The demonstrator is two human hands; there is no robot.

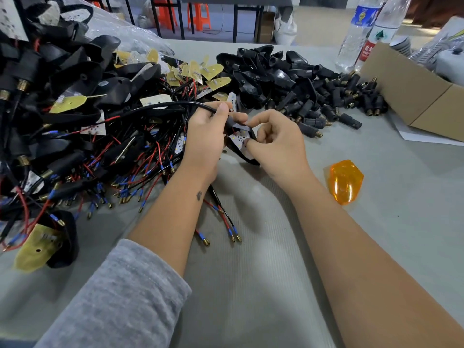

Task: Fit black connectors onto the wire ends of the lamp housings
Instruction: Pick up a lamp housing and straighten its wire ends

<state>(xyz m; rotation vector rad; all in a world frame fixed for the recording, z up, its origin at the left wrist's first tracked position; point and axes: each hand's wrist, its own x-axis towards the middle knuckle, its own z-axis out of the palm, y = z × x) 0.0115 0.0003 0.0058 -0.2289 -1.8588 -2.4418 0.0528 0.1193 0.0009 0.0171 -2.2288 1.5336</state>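
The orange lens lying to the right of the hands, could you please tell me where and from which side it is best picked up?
Probably across its two long side edges, coming from above. The orange lens lies domed side up on the grey mat, apart from everything else, so its smooth top offers no hold, while thumb and fingers can pinch the narrower width freely.

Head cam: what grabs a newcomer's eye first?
Centre: both hands, left hand and right hand, hold one black lamp housing with a white LED board. Left of them sprawls a heap of wired housings with red and black leads. A lone orange lens lies on the grey table to the right.
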